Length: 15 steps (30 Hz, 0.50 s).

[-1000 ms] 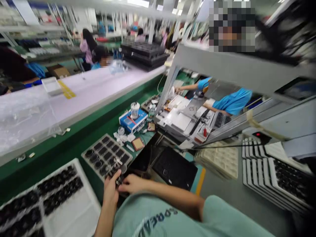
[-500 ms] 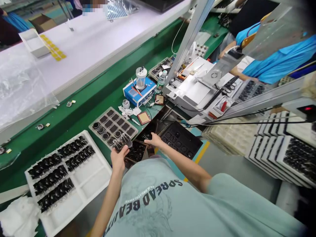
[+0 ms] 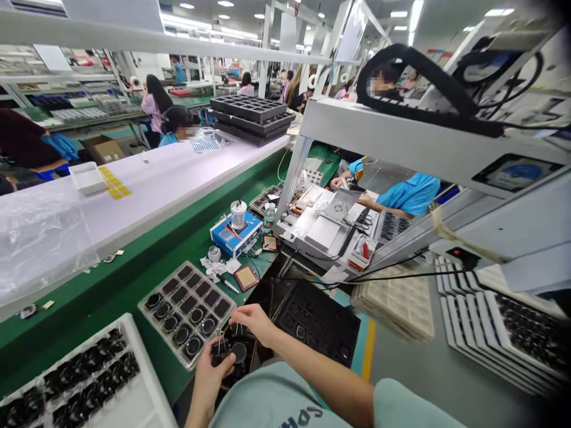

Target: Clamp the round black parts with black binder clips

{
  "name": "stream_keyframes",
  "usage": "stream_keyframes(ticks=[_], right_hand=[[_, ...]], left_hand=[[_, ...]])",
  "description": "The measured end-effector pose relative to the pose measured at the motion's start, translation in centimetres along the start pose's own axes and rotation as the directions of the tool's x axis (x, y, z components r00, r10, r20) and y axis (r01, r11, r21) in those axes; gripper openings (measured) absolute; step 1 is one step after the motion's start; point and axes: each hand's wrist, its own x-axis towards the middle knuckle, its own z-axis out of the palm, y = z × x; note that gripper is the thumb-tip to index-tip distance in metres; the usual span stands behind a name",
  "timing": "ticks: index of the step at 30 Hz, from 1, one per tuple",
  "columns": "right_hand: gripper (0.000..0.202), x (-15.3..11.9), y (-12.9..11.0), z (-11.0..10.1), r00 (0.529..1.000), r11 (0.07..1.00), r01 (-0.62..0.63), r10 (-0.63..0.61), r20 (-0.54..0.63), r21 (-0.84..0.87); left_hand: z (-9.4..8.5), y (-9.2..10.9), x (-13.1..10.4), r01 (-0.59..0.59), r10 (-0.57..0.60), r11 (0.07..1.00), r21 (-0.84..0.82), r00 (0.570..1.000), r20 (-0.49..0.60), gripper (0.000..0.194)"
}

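Note:
My left hand (image 3: pixel 210 373) is closed around a black part with a round dark face (image 3: pixel 239 353), which looks like a watch case. Silver wire handles of a binder clip (image 3: pixel 220 339) stand up from that part. Just above and to the right, my right hand (image 3: pixel 255 323) pinches another binder clip (image 3: pixel 239 328), its wire handles pointing down from the fingertips. Past both hands on the green bench lies a clear tray (image 3: pixel 143 308) with round dark-faced parts and flat dark squares in its pockets. An open box below the hands is mostly hidden.
A white tray (image 3: pixel 154 386) with rows of black clipped parts is at left. Beyond stand a blue box (image 3: pixel 223 238) and a bottle (image 3: pixel 269 217). A black tray (image 3: pixel 330 321) and stacked trays (image 3: pixel 397 300) lie right. A co-worker's blue sleeve (image 3: pixel 408 196) shows behind the machine frame.
My view has tilted up, showing more of the room. My right hand has risen from the box with a binder clip and come close to my left hand, which still holds the round-faced part.

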Motion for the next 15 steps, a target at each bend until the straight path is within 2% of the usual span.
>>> stream_keyframes(ticks=[2, 4, 5, 7, 9, 11, 15], right_hand=[[0.066, 0.0, -1.2, -0.3, 0.992, 0.996, -0.087, 0.088, 0.091, -0.016], [0.072, -0.2, -2.1, -0.5, 0.953, 0.977, -0.155, 0.186, 0.239, -0.145], [0.068, -0.3, -2.3, -0.6, 0.932, 0.963, -0.133, 0.202, 0.3, -0.236], [0.055, -0.4, -2.3, -0.6, 0.922, 0.922, 0.013, 0.139, 0.362, -0.387], [0.047, -0.2, -2.0, -0.6, 0.929, 0.87, 0.176, 0.008, 0.371, -0.46], [0.046, 0.2, -1.8, -0.7, 0.934, 0.84, 0.261, -0.096, 0.343, -0.476], [0.048, -0.2, -2.0, -1.7, 0.966, 0.883, 0.208, -0.118, 0.229, -0.421]], left_hand=[[0.0, -0.1, -0.1, 0.034, -0.034, 0.999, 0.017, 0.999, 0.014, 0.069], [0.3, -0.3, -0.2, 0.056, -0.058, 0.997, 0.043, 0.998, 0.034, 0.073], [0.5, -0.4, -0.2, 0.055, -0.058, 0.997, 0.054, 0.997, 0.048, 0.074], [1.0, -0.6, -0.2, 0.036, -0.042, 0.997, 0.064, 0.996, 0.08, 0.074], [1.4, -0.8, 0.0, 0.008, -0.016, 0.998, 0.062, 0.993, 0.115, 0.073], [1.8, -0.9, 0.4, -0.003, -0.008, 0.998, 0.07, 0.988, 0.154, 0.072], [2.4, -0.6, 0.3, 0.012, -0.047, 0.989, 0.15, 0.972, 0.232, 0.067]])
